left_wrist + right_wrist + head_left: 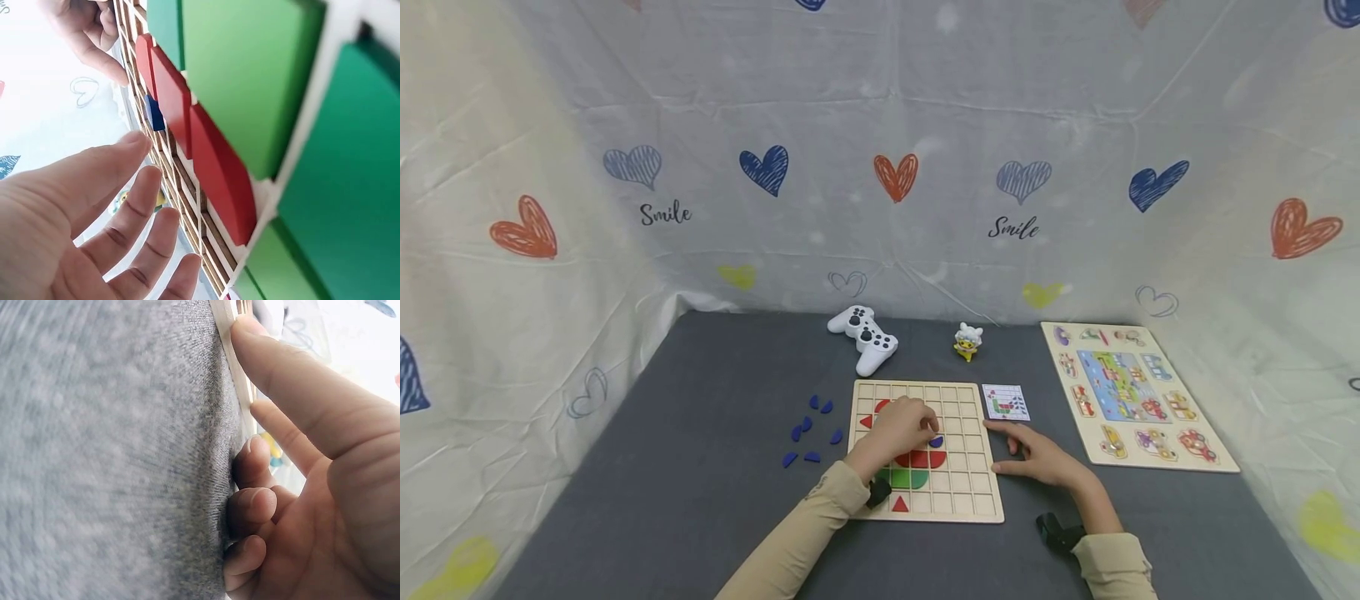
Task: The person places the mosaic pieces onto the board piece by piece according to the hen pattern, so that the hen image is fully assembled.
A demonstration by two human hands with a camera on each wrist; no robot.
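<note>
I am looking down at a wooden grid board point(958, 454) lying flat on the grey table point(700, 433), and both hands are working at it. The left hand point(898, 429) hovers over the middle of the board, fingers spread and relaxed in the wrist view, gripping nothing that I can see. Its fingertips are just beside a small blue piece point(936, 441) that sits in a cell of the grid, right above the red pieces point(919, 458). I judge the hand is either setting that piece or about to nudge it square; whether it actually touches the piece, I cannot tell.

The right hand point(1037, 457) rests on the table against the board's right edge. Its index finger lies straight along the wooden rim while the other fingers curl loosely against the cloth, holding nothing. It seems to be there to steady the board so it does not slide.

Below the red pieces sit green pieces point(904, 478) and a red triangle point(899, 503), filling neighbouring cells. A small pattern card point(1005, 402) lies just beyond the board's far right corner, near enough to read as a guide. Spare blue pieces point(811, 433) are scattered on the table to the left, within the left hand's reach.

Further back are a white game controller point(863, 336), a small yellow toy figure point(967, 342), and a vehicle puzzle board point(1135, 392) off to the right, well apart from the work.
</note>
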